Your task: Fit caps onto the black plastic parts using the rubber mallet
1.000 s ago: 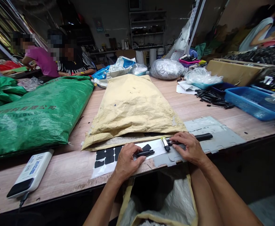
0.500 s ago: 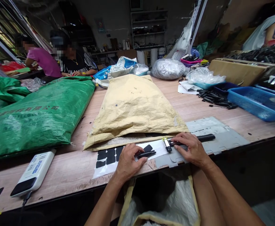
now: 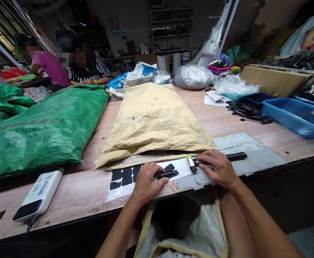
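My left hand [image 3: 148, 180] rests at the table's front edge, thumb and fingers closed on a small black part [image 3: 168, 174]. Under and beside it lies a white sheet with black stickers [image 3: 126, 176]. To the right, my right hand [image 3: 218, 167] grips a hammer [image 3: 236, 156] near its head, which has yellow wrapping on top. The hammer head stands just right of the black part, apart from it. Beneath the right hand is a grey flat board [image 3: 256, 152]. A yellow woven sack [image 3: 157, 120] lies right behind both hands.
Left are a green sack [image 3: 44, 132] and a white power bank [image 3: 40, 193] with a cable. A blue tray [image 3: 293, 116] and black parts [image 3: 249, 111] lie right. An open sack [image 3: 183, 229] hangs below the edge. Several people sit further back.
The view has shifted very slightly. Both hands keep the same hold and place.
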A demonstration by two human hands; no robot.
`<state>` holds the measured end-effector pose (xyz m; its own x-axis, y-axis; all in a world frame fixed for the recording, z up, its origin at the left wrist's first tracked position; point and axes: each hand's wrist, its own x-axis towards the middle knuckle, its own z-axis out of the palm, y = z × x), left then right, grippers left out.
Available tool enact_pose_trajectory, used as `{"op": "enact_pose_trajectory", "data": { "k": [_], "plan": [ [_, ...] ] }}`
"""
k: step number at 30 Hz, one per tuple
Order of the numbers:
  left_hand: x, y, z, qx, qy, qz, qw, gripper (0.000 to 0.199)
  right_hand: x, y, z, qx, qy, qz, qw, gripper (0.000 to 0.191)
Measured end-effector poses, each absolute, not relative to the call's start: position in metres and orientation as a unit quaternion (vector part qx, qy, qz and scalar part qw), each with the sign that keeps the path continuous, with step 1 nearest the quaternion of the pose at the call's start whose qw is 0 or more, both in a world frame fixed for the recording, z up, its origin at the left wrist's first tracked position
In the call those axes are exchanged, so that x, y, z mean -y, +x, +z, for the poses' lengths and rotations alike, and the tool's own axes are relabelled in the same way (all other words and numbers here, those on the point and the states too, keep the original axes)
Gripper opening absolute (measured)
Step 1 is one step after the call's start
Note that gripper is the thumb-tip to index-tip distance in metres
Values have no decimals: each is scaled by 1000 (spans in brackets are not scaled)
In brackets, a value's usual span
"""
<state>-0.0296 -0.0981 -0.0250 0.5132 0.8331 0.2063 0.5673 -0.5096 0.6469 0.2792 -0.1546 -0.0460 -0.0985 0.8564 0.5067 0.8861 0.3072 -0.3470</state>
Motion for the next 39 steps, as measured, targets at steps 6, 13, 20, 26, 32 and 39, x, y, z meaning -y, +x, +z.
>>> {"op": "enact_pose_trajectory", "data": {
  "k": [6, 13, 20, 26, 32, 39],
  "plan": [
    [97, -29, -24, -424, 826, 258, 267, 16, 154, 279, -46, 743, -589, -28, 316, 19],
    [97, -29, -26, -417, 825, 270, 270, 21, 155, 279, -47, 747, -583, -41, 317, 22],
    [94, -29, -26, -420, 822, 264, 279, 17, 153, 281, -43, 773, -556, -50, 302, 16],
    [93, -30, -27, -426, 818, 260, 287, 18, 165, 251, -20, 775, -521, -53, 354, 33],
    [93, -28, -26, -438, 806, 258, 302, 19, 171, 194, -11, 748, -517, 57, 413, 33],
    [93, -27, -25, -450, 799, 262, 301, 20, 170, 164, -2, 751, -523, 38, 401, 32]
  ]
}}
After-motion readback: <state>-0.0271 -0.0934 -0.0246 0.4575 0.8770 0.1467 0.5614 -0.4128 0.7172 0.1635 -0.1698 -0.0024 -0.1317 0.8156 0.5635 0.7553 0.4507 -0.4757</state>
